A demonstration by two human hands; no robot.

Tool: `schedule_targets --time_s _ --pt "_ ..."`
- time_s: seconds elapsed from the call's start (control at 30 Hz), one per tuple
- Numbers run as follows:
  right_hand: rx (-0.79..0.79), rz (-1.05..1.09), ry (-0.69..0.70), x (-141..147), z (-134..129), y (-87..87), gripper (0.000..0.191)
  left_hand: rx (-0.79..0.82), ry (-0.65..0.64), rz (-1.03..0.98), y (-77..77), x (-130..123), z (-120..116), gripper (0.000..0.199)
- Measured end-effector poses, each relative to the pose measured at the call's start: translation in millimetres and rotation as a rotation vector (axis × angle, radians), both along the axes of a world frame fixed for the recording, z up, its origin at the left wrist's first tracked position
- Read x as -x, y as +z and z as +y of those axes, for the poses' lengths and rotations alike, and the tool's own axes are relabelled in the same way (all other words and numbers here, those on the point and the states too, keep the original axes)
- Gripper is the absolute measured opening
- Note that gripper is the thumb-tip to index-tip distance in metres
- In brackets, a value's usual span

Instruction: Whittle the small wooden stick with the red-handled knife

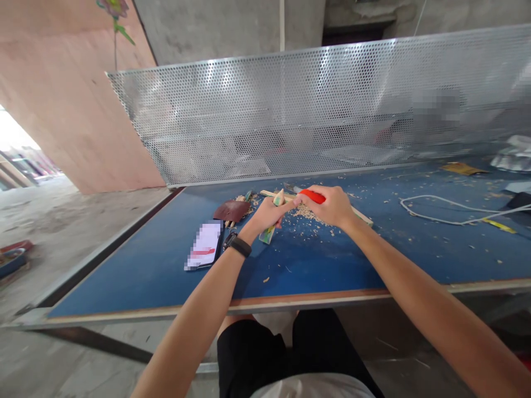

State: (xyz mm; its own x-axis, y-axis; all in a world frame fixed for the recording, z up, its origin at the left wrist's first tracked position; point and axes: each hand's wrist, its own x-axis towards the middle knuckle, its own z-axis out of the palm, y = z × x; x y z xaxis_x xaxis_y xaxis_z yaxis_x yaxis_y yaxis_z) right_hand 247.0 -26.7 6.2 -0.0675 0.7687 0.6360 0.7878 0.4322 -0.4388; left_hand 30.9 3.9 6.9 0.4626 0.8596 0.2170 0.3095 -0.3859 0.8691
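Note:
My left hand is closed around a wooden stick with green and yellow colouring. Its pale, tapered tip points up and away from me. A red-handled knife is gripped in my right hand, with its metal blade pointing left beyond the stick's tip. My hands meet at the left thumb, close to the knife handle. Behind and below them, a pale wooden strip lies on the blue tabletop, partly hidden by the right hand. Wood shavings are scattered around it.
Left of my hands lie a phone and a brown piece with short sticks beside it. A perforated metal panel stands along the table's back edge. At right are a white cable and a yellow item.

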Motion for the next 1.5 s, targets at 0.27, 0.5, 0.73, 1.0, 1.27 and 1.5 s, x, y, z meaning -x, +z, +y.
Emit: schedule_targets --time_s 0.27,0.5,0.73,1.0,1.27,1.5 --pt "0.134 -0.046 0.182 -6.2 0.4 0.8 0.051 -0.006 0.026 -0.036 6.1 1.1 -4.3 0.060" --pt "0.123 -0.094 0.126 -4.6 -0.6 2.0 0.055 -0.090 0.030 -0.011 1.2 -0.6 -2.5 0.061" --pt "0.016 -0.184 -0.120 9.6 -5.0 1.7 0.055 -0.039 0.162 -0.014 0.5 -2.9 -3.2 0.060" --pt "0.004 -0.135 -0.231 10.0 -0.3 -0.3 0.058 -0.055 0.319 -0.084 -3.8 -8.5 2.5 0.063" --pt "0.093 -0.043 -0.096 4.2 2.4 -0.2 0.059 -0.062 0.262 -0.152 -1.6 -5.6 4.2 0.053" --pt "0.156 -0.049 -0.016 5.8 1.8 -0.1 0.058 -0.042 0.278 -0.167 -6.6 -7.5 9.6 0.040"
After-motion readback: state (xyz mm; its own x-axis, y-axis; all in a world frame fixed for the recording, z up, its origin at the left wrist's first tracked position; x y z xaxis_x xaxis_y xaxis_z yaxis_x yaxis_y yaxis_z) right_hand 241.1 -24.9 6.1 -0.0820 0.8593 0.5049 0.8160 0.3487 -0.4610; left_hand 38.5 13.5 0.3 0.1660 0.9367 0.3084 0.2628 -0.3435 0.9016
